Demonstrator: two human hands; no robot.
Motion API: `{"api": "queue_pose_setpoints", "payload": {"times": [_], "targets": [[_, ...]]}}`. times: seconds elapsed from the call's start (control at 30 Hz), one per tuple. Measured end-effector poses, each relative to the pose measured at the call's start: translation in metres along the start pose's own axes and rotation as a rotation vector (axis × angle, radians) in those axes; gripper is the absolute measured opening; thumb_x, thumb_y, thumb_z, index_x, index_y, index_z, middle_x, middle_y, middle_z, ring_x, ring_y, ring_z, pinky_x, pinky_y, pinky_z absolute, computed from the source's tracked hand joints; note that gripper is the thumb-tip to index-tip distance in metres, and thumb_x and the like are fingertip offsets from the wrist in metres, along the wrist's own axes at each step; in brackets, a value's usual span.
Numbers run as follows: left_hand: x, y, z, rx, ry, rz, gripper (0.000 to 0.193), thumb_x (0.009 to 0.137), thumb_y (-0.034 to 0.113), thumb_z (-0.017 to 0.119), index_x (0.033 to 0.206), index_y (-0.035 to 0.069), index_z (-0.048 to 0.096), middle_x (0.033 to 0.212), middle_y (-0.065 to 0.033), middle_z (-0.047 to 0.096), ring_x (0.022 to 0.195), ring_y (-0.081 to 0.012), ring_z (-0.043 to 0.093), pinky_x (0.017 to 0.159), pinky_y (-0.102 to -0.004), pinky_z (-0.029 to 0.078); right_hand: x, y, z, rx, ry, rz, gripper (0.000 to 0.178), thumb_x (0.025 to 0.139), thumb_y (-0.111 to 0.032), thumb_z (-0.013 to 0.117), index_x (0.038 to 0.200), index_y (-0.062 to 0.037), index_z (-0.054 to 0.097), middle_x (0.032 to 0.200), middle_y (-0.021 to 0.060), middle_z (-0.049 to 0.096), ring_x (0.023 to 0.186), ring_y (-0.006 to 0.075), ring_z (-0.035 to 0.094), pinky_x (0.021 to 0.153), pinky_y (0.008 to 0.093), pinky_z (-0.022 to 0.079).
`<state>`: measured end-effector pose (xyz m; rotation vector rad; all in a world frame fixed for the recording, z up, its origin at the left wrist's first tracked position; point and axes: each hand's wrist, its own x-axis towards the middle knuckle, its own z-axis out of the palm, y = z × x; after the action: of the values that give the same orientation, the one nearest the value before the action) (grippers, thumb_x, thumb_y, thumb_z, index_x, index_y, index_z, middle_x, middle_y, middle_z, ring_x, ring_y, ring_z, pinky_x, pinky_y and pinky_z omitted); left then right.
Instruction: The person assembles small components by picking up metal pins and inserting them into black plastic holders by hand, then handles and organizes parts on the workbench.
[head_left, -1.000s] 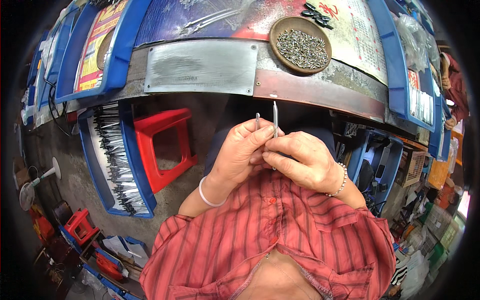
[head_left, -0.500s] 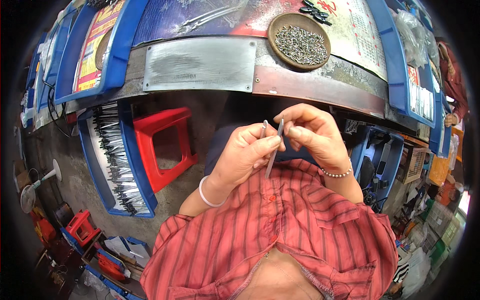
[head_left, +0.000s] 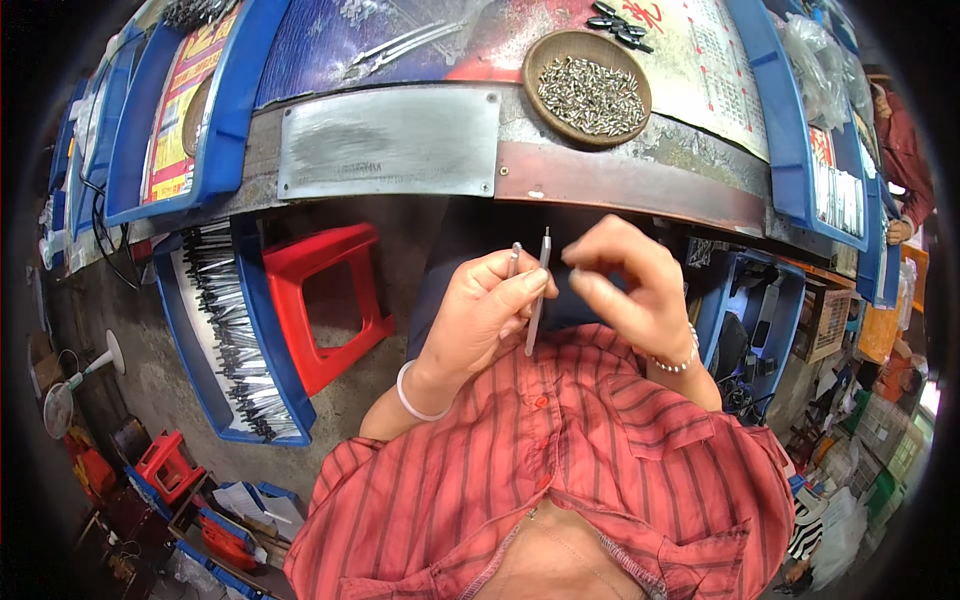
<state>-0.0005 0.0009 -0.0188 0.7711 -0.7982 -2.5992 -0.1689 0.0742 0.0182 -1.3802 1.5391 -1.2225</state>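
Note:
My left hand (head_left: 492, 305) is closed, with thumb and fingers pinching a slim silver pen (head_left: 534, 318). The pen stands nearly upright and has a thin pointed tip at its upper end. A second slim metal piece (head_left: 515, 258) sticks up from between the same hand's fingers; its lower part is hidden. My right hand (head_left: 625, 270) is just right of the pen, apart from it, smeared by motion. Its thumb and fingers are spread, and nothing shows between them. Ahead on the bench, a round brown bowl (head_left: 537, 98) holds many small silver cone-shaped tips (head_left: 590, 95).
A bare metal plate (head_left: 390, 145) lies along the bench edge. Black parts (head_left: 620, 26) lie beyond the bowl. Blue bins flank me; the left bin (head_left: 290, 385) holds many slim rods. Beside it stands a red stool (head_left: 285, 300). Another person's hand (head_left: 900, 232) shows far right.
My right hand has let go of the pen's upper end and moved slightly right, its fingers parting. The pen's thin tip is uncovered. My left hand keeps its hold.

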Motion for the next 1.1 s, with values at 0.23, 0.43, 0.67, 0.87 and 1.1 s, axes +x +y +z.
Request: {"api": "queue_pose_setpoints", "payload": {"times": [0.23, 0.43, 0.67, 0.87, 1.1], "targets": [[0.004, -0.001, 0.0, -0.022, 0.037, 0.009, 0.014, 0.089, 0.015, 0.054, 0.079, 0.005, 0.054, 0.067, 0.0002, 0.054, 0.044, 0.0003, 0.034, 0.04, -0.0152, 0.027, -0.008, -0.011, 0.004, -0.537, -0.321, -0.456, 0.02, 0.076, -0.012, 0.057, 0.095, -0.0114, 0.06, 0.08, 0.0036, 0.051, 0.069, 0.02, 0.053, 0.057, 0.0307, 0.045], [-0.002, -0.001, 0.008, 0.122, 0.181, 0.017, 0.013, 0.088, 0.009, 0.049, 0.078, 0.004, 0.055, 0.066, 0.0016, 0.05, 0.051, -0.0045, 0.045, 0.043, -0.0195, 0.034, -0.005, -0.006, 0.008, -0.529, -0.232, -0.622, 0.011, 0.074, -0.014, 0.056, 0.083, -0.0079, 0.056, 0.08, 0.0053, 0.049, 0.071, 0.0195, 0.053, 0.055, 0.0297, 0.043], [0.0, 0.005, 0.02, 0.091, 0.043, 0.035, 0.014, 0.091, 0.014, 0.048, 0.081, 0.006, 0.053, 0.067, 0.0006, 0.052, 0.053, -0.003, 0.043, 0.046, -0.0164, 0.033, -0.01, -0.02, -0.002, -0.433, -0.051, -0.651, 0.017, 0.073, -0.009, 0.059, 0.088, -0.0042, 0.058, 0.084, 0.0093, 0.053, 0.075, 0.023, 0.057, 0.059, 0.0313, 0.048], [-0.003, -0.001, 0.029, 0.183, 0.155, 0.062, 0.019, 0.095, 0.019, 0.039, 0.103, 0.005, 0.049, 0.072, -0.004, 0.054, 0.051, -0.0047, 0.038, 0.044, -0.0172, 0.027, -0.014, -0.022, -0.019, -0.033, 0.085, -0.203, 0.014, 0.078, -0.003, 0.063, 0.092, -0.0008, 0.061, 0.08, 0.0126, 0.058, 0.072, 0.0257, 0.058, 0.061, 0.0301, 0.047], [-0.008, 0.002, 0.014, 0.18, 0.005, 0.163, 0.016, 0.095, 0.015, 0.045, 0.103, 0.003, 0.05, 0.076, -0.003, 0.054, 0.057, -0.0046, 0.046, 0.05, -0.0168, 0.037, -0.017, -0.007, 0.005, 0.498, 0.087, 0.283, 0.014, 0.082, 0.0, 0.06, 0.096, 0.0021, 0.06, 0.083, 0.0046, 0.06, 0.065, 0.0057, 0.054, 0.052, 0.0175, 0.043]]}}
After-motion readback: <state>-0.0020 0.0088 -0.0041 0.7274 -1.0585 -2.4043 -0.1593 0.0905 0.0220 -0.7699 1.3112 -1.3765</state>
